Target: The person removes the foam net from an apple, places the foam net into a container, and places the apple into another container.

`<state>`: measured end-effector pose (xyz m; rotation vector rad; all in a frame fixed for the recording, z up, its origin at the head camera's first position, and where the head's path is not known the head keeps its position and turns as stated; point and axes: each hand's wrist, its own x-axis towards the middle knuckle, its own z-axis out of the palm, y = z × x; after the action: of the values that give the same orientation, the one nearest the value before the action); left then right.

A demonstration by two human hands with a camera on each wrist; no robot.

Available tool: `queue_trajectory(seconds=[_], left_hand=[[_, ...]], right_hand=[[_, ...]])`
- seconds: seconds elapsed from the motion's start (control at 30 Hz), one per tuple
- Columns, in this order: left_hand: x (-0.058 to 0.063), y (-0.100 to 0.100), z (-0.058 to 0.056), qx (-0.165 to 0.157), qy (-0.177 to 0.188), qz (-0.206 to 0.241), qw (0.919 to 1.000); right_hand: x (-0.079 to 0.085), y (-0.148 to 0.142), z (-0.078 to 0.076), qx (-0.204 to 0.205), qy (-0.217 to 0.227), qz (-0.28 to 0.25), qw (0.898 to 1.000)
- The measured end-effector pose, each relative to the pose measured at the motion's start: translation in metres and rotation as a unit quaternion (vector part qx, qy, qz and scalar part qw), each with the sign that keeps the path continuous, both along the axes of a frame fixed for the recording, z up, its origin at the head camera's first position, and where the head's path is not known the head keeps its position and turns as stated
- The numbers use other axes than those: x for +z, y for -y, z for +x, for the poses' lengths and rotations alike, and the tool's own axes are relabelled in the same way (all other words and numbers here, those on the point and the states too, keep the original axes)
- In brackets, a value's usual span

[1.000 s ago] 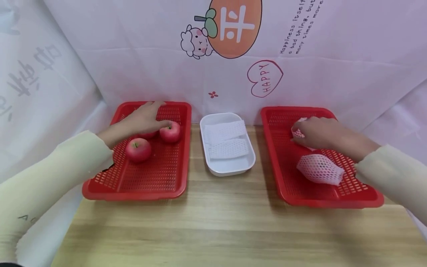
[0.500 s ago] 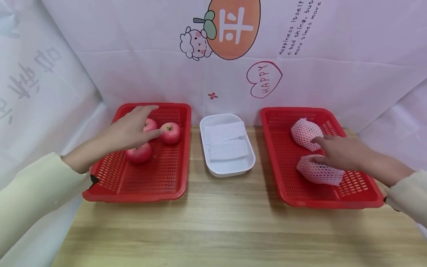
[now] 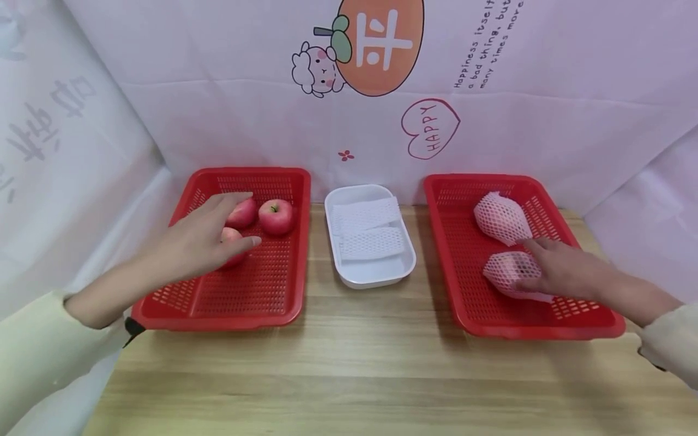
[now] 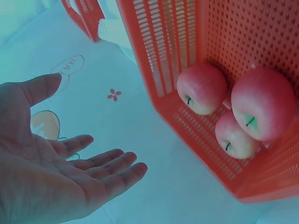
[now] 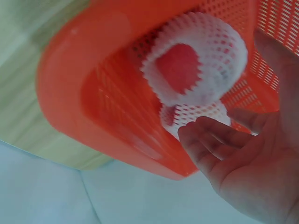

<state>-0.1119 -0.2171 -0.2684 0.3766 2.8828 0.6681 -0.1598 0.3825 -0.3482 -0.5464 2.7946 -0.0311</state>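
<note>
My left hand [image 3: 196, 239] hovers over the left red basket [image 3: 251, 318], fingers spread and palm holding nothing. Three bare red apples lie in that basket: one on the right [image 3: 275, 217], one at the back [image 3: 245, 213] and one in front [image 3: 235, 254], partly covered by the hand. In the left wrist view all three apples show apart from the left hand [image 4: 70, 172]. Above the right red basket [image 3: 540, 332] is my right hand [image 3: 569, 269], empty, with loosely bent fingers. It overlaps the nearer net-wrapped apple [image 3: 504, 269]; another net-wrapped apple [image 3: 498, 218] lies behind.
Between the baskets stands a white tray [image 3: 376, 275] with two flat white foam nets [image 3: 372, 243] in it. Everything stands on a wooden table [image 3: 360, 363]. A printed white cloth [image 3: 245, 121] hangs behind and at the sides.
My right hand has come off the rear net-wrapped apple and moved towards me, over the nearer one. My left hand has drawn back left and towards me, away from the apples.
</note>
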Motion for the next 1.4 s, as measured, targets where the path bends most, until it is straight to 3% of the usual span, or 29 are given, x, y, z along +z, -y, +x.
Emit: queue_trajectory(seconds=[0.23,0.57,0.87,1.17,1.4], left_hand=[[-0.01,-0.006,0.022,-0.028,-0.007,0.007,0.9996],[-0.011,-0.014,0.046,-0.044,-0.027,0.006,0.9986],[-0.008,-0.019,0.054,-0.033,-0.015,0.003,0.9993],[-0.013,-0.033,0.061,-0.052,-0.022,0.022,0.9982],[-0.022,-0.043,0.065,-0.063,-0.019,0.037,0.9971]], right_hand=[[-0.017,-0.004,-0.001,-0.003,0.022,-0.012,1.0],[-0.03,-0.006,-0.004,-0.015,0.049,-0.032,0.998],[-0.03,-0.006,-0.007,-0.001,0.041,-0.047,0.998],[-0.029,-0.006,-0.005,0.005,0.021,-0.066,0.998],[-0.014,0.001,-0.006,0.003,0.001,-0.064,0.998]])
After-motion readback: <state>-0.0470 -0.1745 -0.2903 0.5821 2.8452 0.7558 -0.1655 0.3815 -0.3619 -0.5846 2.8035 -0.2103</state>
